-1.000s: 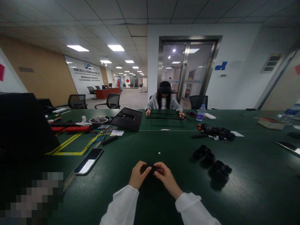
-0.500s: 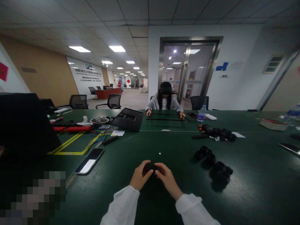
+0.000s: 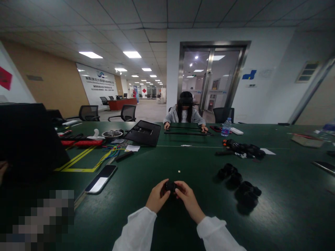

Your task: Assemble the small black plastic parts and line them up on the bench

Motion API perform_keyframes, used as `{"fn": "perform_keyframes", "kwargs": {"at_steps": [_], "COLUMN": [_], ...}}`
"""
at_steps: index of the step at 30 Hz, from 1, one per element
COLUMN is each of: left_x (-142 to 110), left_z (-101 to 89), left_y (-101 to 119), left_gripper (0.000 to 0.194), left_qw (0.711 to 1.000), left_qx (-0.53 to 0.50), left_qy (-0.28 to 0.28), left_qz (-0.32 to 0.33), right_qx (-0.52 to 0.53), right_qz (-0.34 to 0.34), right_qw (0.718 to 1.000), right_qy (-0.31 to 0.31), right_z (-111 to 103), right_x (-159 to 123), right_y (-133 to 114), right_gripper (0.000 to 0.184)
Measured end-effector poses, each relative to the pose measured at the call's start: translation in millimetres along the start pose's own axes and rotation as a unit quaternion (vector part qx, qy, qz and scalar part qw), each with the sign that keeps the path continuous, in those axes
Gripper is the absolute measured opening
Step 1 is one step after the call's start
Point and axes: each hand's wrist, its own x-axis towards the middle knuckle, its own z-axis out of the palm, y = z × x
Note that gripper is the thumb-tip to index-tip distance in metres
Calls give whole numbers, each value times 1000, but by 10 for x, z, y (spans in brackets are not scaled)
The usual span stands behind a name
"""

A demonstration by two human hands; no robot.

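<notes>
Between my two hands is a small, round black part [image 3: 170, 186], held just above the green table; its exact kind is too dark to make out. My left hand [image 3: 157, 196] grips its left side, with thumb and fingers closed on it. From the right, my right hand [image 3: 187, 197] pinches the same part. A tiny white piece [image 3: 179, 171] lies on the table beyond my fingers. To the right rests a row of several black, rounded parts [image 3: 239, 184], apart from my hands.
A phone [image 3: 101, 179] lies at left, near wires [image 3: 111, 153] and a black panel [image 3: 143, 133]. Across the table, a person [image 3: 185, 113] holds a black frame [image 3: 185, 133]. At right are a water bottle [image 3: 226, 127] and a heap of black parts [image 3: 244, 149].
The view has shifted very slightly. Both hands stay on the black part, and a little more of it shows between my fingers.
</notes>
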Motion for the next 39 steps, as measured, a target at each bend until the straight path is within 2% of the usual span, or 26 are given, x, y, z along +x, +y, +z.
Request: {"fn": "perform_keyframes", "kwargs": {"at_steps": [7,13,19,22,24,31,39], "left_x": [11,31,41,39,35,19,21], "left_z": [-22,-21,-29,-32,-27,4,2], "left_y": [62,88,114,118,111,53,20], "left_gripper": [32,23,17,15,17,44,39], "left_qw": [1000,998,998,997,997,998,999], "left_qx": [1,9,8,5,-1,-37,-35], "left_qy": [13,42,64,60,50,7,32], "left_qz": [-4,47,25,41,51,45,7], "right_qx": [1,-19,-39,-36,-25,7,17], "right_qz": [8,-23,-24,-16,-14,4,3], "right_qw": [1000,999,998,999,1000,1000,1000], "right_qy": [-12,-29,-32,-19,-7,19,24], "right_z": [-4,29,46,42,41,21,18], "right_x": [-19,15,-11,-6,11,24,27], "right_y": [-54,42,2,0,23,43,50], "right_gripper": [24,24,22,23,23,22,26]}}
